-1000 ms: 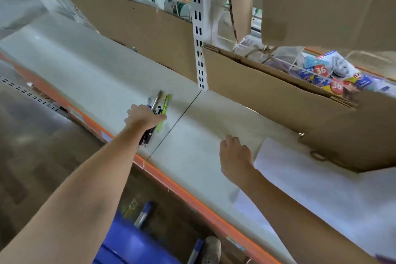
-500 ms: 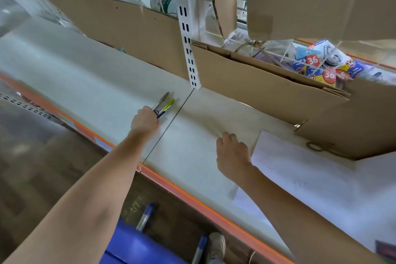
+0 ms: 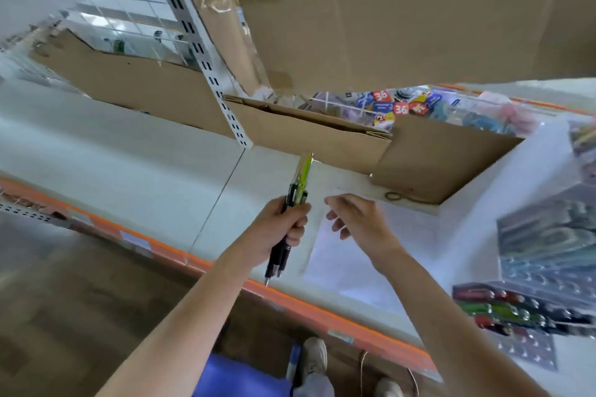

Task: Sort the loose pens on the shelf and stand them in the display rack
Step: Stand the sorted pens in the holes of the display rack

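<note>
display rack (image 3: pixel 545 271) blurred, perhaps cut off

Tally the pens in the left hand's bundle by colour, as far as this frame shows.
Left hand grips the bundle; blur makes counts approximate.
Black pens: 3
Yellow-green pens: 1
Total: 4 visible; the fist may hide others.

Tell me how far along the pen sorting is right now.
Done: the pens are gathered off the shelf into one bundle. In hand: the left hand grips that bundle above the shelf, tips pointing down, while the right hand reaches toward it, holding nothing. Left: sorting them and standing them in the display rack at the right, which already holds some pens. None of this bundle is in it yet.
</note>
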